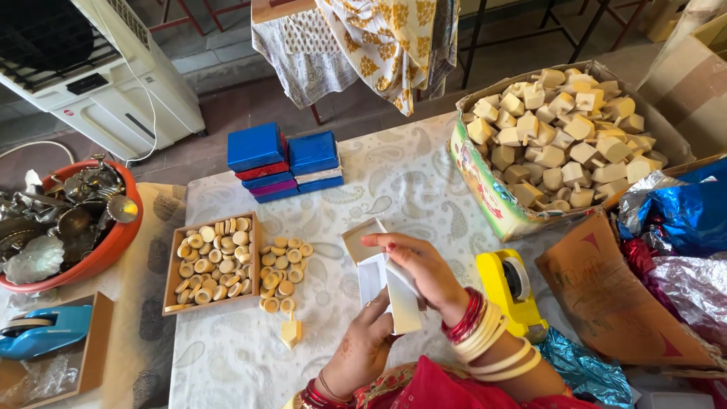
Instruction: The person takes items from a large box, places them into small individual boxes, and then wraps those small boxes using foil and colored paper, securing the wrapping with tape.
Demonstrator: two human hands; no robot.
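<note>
My right hand (420,271) and my left hand (363,348) both hold a small white cardboard box (386,291) just above the patterned tablecloth (227,363). The right hand grips its upper end, fingers curled over the open flap; the left hand supports it from below. A single small wooden spinning top (291,330) stands on the cloth left of my left hand. Loose wooden discs (282,274) lie beside a shallow brown tray (172,289) filled with more discs.
A large carton (485,189) of pale wooden tops sits at the back right. A yellow tape dispenser (509,289) lies right of my hands. Stacked blue boxes (284,160), an orange tub (113,242) of metal items, a blue tape dispenser (42,332), shiny foil (681,220) and brown cardboard (606,295) surround the table.
</note>
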